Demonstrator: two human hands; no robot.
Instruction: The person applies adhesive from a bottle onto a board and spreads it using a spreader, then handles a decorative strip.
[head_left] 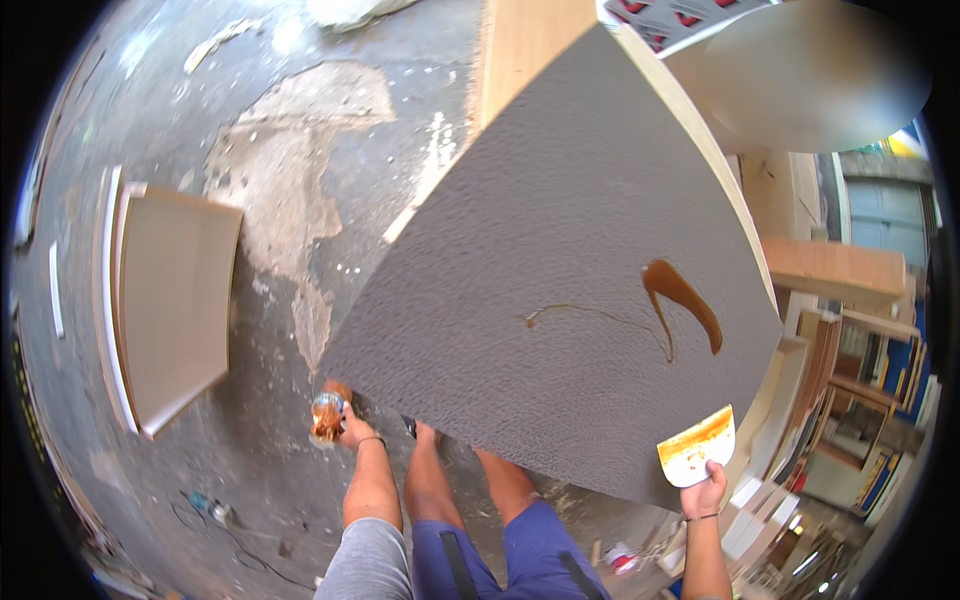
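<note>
A large dark grey sheet point(540, 230) with a fine textured surface lies in front of me. A thick brown puddle of glue point(690, 300) with a thin trailing line is on its right half. My right hand point(706, 490) grips a white spreader point(690, 455), its upper part smeared orange-brown, over the sheet's near right corner. My left hand point(352, 428) is closed round a container point(329, 412) coated in orange-brown glue, beside the sheet's near left corner. The fingers partly hide this container, so its exact kind is unclear.
Pale wooden boards point(530, 50) extend beneath the sheet's far side. A shallow panel box point(180, 300) stands on the stained concrete floor at left. A corded power tool point(210, 508) lies at lower left. Wooden frames point(850, 400) and offcuts crowd the right. A blurred pale shape point(810, 75) covers the upper right.
</note>
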